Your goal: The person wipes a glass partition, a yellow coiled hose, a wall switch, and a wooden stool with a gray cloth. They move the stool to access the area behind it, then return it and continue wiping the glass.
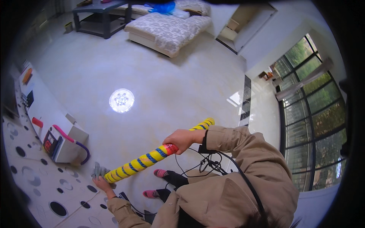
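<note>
A long yellow roll with blue spiral stripes [137,165] lies slantwise in front of my body, above the floor. My right hand [180,140] is closed around its middle, beside a red band [170,148]. At the roll's lower left end is my left hand [101,183], with a crumpled grey cloth [99,171] against the end of the roll. The left fingers are partly hidden by the cloth. Black cables [211,164] hang in loops below my right forearm.
A white low cabinet [71,142] with a pink and purple tube [67,136] stands at the left, against a wall with dark circles. A sofa [171,31] and a dark table [99,8] stand farther off. Tall windows [313,114] are at the right.
</note>
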`<action>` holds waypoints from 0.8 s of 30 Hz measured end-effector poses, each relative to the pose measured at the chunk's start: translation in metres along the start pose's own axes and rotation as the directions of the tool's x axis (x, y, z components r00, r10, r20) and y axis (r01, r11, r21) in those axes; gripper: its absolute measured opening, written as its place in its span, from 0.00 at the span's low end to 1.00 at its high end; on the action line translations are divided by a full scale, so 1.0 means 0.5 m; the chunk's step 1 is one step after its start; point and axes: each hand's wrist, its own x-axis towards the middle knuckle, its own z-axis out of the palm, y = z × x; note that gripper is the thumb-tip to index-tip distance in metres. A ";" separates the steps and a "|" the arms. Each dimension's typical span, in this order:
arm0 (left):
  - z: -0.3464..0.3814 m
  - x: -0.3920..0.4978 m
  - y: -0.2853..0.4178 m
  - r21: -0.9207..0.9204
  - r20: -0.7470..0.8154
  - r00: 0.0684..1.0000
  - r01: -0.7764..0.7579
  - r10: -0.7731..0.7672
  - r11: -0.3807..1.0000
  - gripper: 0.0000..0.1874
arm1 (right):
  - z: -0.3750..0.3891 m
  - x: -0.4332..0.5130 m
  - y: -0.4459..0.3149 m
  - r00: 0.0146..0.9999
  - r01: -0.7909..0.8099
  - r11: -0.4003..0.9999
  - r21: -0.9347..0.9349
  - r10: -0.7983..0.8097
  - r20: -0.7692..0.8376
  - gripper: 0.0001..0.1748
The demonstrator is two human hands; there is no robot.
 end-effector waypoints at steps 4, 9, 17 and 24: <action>0.031 -0.010 0.060 -0.350 -0.093 0.987 0.091 -0.131 0.932 0.20 | -0.015 0.027 -0.011 0.994 -0.075 0.987 -0.142 0.086 0.071 0.29; 0.044 -0.123 0.286 -0.223 -0.175 0.978 -0.156 0.118 0.962 0.22 | 0.074 0.143 -0.125 0.999 0.027 0.966 -0.257 -0.031 -0.011 0.37; 0.046 -0.225 0.353 -0.223 0.050 0.918 -0.374 0.394 0.900 0.27 | 0.093 0.156 -0.144 0.966 0.202 0.930 -0.308 -0.242 -0.096 0.22; 0.083 -0.195 0.055 -0.021 -0.039 0.997 -0.069 0.068 0.997 0.23 | 0.061 0.110 -0.137 0.922 -0.253 0.895 -0.368 0.338 0.188 0.24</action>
